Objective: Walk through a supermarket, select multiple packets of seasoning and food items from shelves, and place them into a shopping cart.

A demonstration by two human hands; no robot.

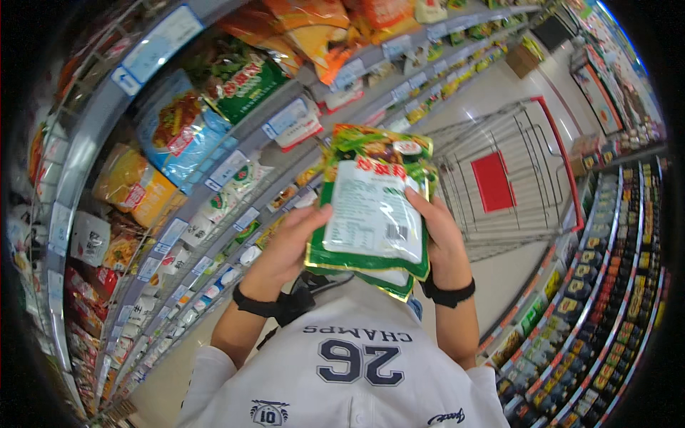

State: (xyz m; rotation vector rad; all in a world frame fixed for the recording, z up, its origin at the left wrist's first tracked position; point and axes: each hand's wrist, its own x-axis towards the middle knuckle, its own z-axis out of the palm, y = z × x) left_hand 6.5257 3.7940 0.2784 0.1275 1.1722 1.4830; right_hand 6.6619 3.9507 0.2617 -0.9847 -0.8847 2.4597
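Note:
Green and white plastic seasoning packets (374, 214) are held up in front of my chest, at least two of them stacked. The top one bears printed writing, a food picture and a barcode. My left hand (291, 235) grips the packets' left edge, thumb on the front. On the right edge, my right hand (441, 230) pinches them with its thumb over the face. Most fingers of both hands are hidden behind the packets. A black band circles each wrist. A similar green packet (249, 80) stands on the shelf to the upper left.
Shelving (214, 182) with bagged foods and price tags runs along the left. A metal shopping cart (495, 182) with a red handle stands on the pale floor at right. Beyond it, shelves of bottles and jars (594, 299) curve down the right side. A cardboard box (524, 60) sits farther off.

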